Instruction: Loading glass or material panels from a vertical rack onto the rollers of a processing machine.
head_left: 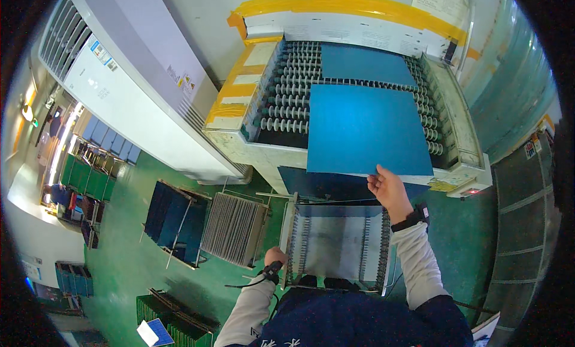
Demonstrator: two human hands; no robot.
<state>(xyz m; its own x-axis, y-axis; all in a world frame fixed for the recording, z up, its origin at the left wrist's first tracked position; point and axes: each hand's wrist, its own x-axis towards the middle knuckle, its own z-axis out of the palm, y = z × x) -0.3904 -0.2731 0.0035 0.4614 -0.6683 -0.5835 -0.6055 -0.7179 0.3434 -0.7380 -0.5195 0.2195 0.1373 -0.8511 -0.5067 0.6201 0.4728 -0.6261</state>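
Observation:
A flat, square blue panel (pixel 365 128) lies over the roller bed of a machine in front of me, its near edge overhanging the machine's front. My right hand (pixel 388 190) pinches that near edge toward its right side, thumb and fingers closed on it. Behind it, a second blue panel (pixel 365 64) rests farther back on the rollers (pixel 290 98). Right before my body stands a slotted metal rack (pixel 288 239) with toothed side walls. My left hand (pixel 275 257) is closed against the rack's left side; its fingertips are partly hidden.
A tall white air conditioner (pixel 144 101) stands left of the machine (pixel 473 131). On the green floor at left are a rack of dark panels (pixel 173 218) and a ribbed grey rack (pixel 235 229). Green boards (pixel 173 317) stand at lower left. A dark mesh panel (pixel 518 227) is at right.

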